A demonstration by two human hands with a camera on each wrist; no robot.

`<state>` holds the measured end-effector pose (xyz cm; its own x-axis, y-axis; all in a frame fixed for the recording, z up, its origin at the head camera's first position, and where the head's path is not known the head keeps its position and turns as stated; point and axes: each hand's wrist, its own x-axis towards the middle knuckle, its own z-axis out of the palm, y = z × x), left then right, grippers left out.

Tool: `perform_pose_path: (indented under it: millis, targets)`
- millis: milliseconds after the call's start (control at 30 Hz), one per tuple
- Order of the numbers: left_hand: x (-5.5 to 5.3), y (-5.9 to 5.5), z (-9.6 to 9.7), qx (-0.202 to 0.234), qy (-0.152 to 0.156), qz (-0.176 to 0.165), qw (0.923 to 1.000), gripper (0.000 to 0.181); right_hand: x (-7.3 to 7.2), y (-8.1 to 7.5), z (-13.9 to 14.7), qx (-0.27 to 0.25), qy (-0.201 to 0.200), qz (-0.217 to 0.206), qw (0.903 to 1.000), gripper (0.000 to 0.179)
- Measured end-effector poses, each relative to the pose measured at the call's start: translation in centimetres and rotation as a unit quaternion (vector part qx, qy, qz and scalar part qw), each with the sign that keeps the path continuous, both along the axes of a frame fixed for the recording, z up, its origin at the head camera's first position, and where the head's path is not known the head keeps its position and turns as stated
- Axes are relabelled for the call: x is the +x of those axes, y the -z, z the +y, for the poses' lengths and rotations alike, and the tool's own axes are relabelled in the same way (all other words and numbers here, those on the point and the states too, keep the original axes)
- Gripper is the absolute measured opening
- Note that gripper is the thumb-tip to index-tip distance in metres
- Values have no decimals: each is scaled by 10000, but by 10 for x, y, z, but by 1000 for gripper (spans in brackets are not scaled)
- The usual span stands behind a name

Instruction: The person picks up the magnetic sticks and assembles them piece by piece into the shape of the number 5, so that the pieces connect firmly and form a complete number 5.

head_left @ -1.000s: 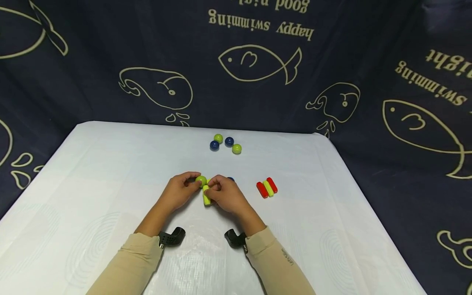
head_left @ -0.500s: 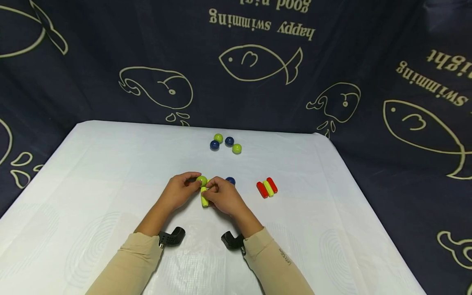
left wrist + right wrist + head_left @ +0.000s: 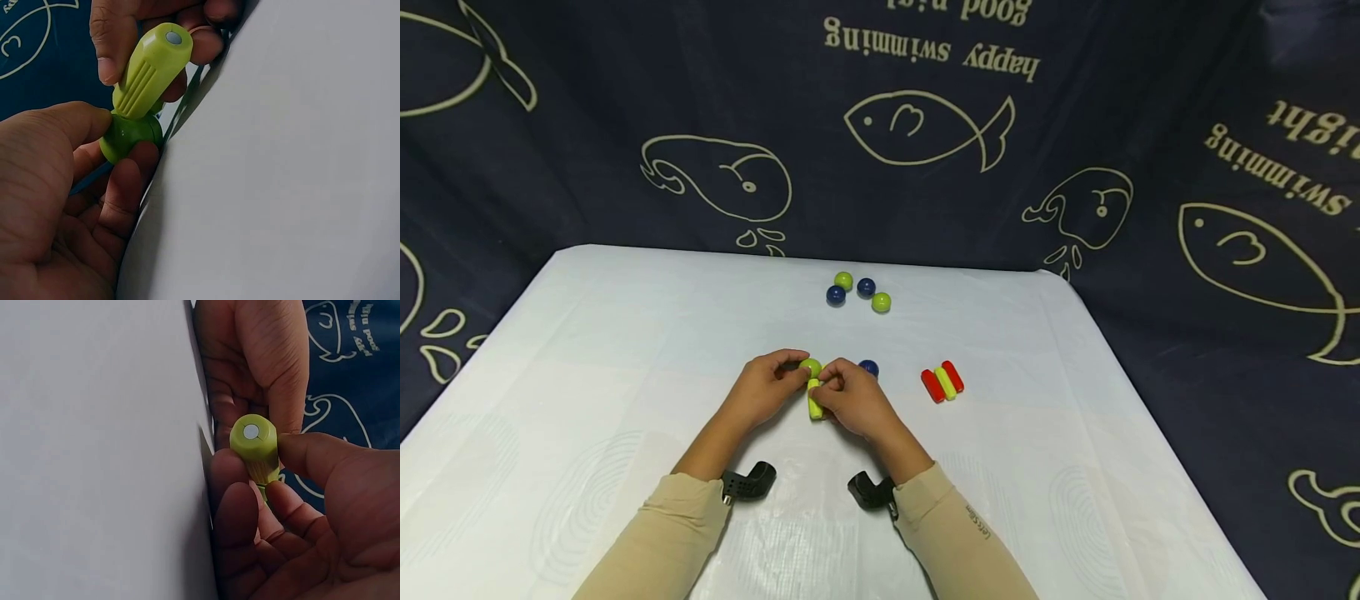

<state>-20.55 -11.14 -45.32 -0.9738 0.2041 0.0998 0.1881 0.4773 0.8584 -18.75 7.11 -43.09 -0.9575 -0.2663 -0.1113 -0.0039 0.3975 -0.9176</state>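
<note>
My left hand (image 3: 764,388) pinches a green ball (image 3: 810,365); my right hand (image 3: 859,402) pinches a yellow rod (image 3: 815,405), its far end against that ball, mid-table (image 3: 700,317), a blue ball (image 3: 869,367) just beside my right

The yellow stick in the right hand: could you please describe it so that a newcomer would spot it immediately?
On the white table, look toward its middle. There the right hand grips the yellow stick, just on the near side of the green ball in the left hand. Unlike the loose yellow stick between two red sticks, this one is held.
</note>
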Motion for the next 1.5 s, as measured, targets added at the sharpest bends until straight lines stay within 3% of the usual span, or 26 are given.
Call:
perform_pose_path:
  millis: [1033, 1233, 1500]
  targets:
    - [2, -3, 0, -48, 37, -168, 9998, 38, 2, -2, 1, -46, 44, -46, 10000, 10]
    - [1, -3, 1, -16, 30, -95, 9999, 37, -7, -9, 15, -194, 189, 42, 9996, 10]
    - [1, -2, 1, -123, -23, -153, 9998, 35, -24, -24, 47, -359, 672, 313, 9966, 12]
